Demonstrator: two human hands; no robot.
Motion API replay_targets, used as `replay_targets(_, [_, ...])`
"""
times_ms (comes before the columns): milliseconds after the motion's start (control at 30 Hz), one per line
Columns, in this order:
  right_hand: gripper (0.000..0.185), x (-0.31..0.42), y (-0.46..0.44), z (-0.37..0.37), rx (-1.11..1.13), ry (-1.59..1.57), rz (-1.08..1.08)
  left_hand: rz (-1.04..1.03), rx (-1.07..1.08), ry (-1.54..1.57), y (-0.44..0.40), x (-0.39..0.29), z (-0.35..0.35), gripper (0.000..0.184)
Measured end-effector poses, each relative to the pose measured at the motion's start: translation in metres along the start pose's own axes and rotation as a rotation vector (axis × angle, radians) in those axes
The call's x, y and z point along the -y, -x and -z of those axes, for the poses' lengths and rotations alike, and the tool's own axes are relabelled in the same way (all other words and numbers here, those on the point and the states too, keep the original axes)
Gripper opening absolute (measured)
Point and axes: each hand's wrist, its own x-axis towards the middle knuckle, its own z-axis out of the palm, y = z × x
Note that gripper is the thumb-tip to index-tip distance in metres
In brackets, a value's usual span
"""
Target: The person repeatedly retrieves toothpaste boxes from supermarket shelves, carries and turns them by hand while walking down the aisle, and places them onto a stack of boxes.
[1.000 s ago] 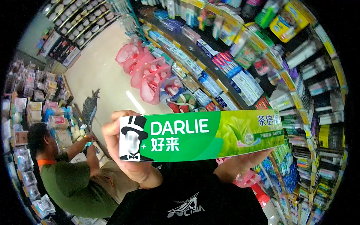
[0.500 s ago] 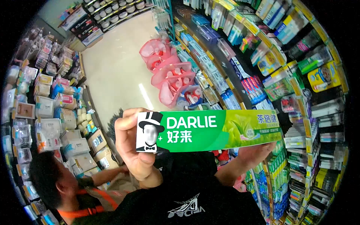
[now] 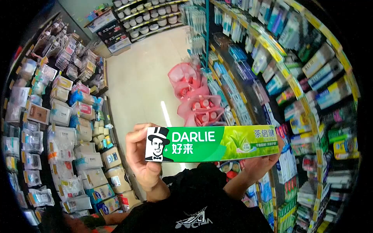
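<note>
A green Darlie toothpaste box (image 3: 204,144) is held up level in front of my chest, its printed long face toward the camera. My left hand (image 3: 140,153) is closed on the box's left end, the thumb below and the fingers behind and above. At the opposite end, my right hand (image 3: 258,167) grips from behind and below; the box hides part of its fingers.
Shelves of toothbrushes and oral-care packs (image 3: 287,73) line the right side. Packaged goods (image 3: 62,143) fill the left shelves. Pink mesh bags with red-capped bottles (image 3: 200,106) stand on the aisle floor (image 3: 136,85). Another person's arm (image 3: 105,219) reaches in at lower left.
The camera view has shifted, and the box sits slightly lower and looks a little smaller. Both hands keep their hold. The other person has mostly dropped out of view at lower left.
</note>
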Motion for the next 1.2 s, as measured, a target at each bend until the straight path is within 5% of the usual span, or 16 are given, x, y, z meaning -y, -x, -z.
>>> replay_targets(200, [0.055,-0.055,-0.052,-0.052,0.225,-0.088,-0.002,0.055,-0.072,-0.053,-0.062,0.043,0.012,0.069])
replay_targets(600, [0.046,-0.170,-0.063,-0.104,0.665,-0.198,-0.503,0.386,-0.253,-0.029,-0.046,0.124,0.095,0.060])
replay_targets(933, [0.038,-0.243,-0.025,-0.224,0.665,-0.170,-0.605,0.135,-0.400,-0.266,-0.150,0.171,0.184,0.057])
replay_targets(1067, [0.057,-0.268,-0.022,-0.294,0.715,-0.075,-0.591,0.021,-0.486,-0.570,-0.166,0.192,0.227,0.054])
replay_targets(1200, [0.065,-0.293,-0.016,-0.347,0.860,-0.070,-0.576,-0.061,-0.497,-0.424,-0.172,0.198,0.267,0.049])
